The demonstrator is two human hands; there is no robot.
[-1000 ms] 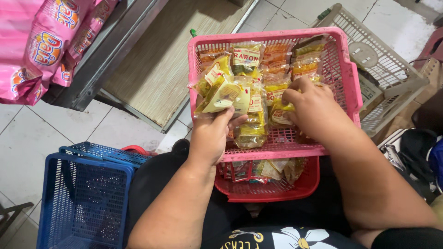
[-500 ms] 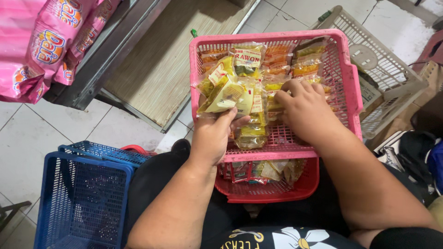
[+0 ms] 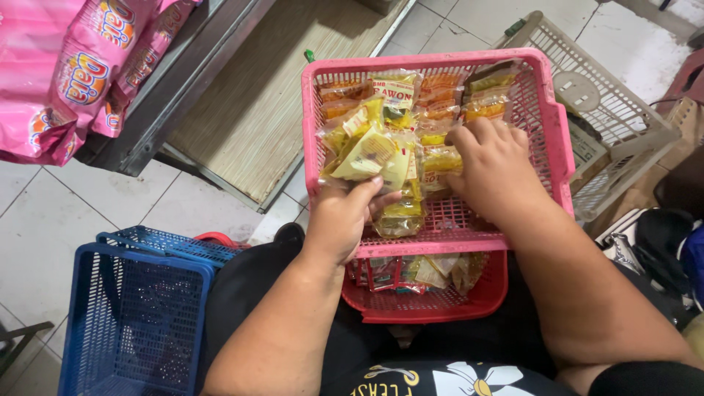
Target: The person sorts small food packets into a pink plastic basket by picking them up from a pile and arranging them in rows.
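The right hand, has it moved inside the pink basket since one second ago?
Yes. The right hand has shifted leftward, away from the pink basket's right wall.

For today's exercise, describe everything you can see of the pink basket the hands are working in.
The pink basket is a rectangular plastic crate with lattice walls, a perforated floor and a thick solid rim. It rests level on top of a red basket. Small yellow and orange sachets fill its far half. The left hand holds a bunch of sachets over its near left side; the right hand reaches inside among the packets.
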